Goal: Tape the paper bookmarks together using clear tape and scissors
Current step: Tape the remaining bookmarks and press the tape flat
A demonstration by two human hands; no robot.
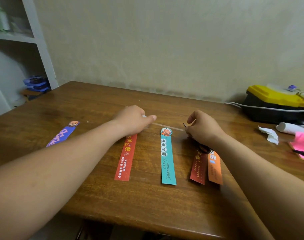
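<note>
hands: left hand pinches the tape left of the teal bookmark; right hand grips the scissors to its right.
tape: stretched just beyond the teal bookmark's top.
risk 1: once cut, the strip may curl and stick to itself.
risk 2: the strip may land crooked, missing the red bookmark left of the teal bookmark.

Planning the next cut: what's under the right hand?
The right hand holds black scissors over the dark red bookmark and orange bookmark; their top ends are covered.
</note>
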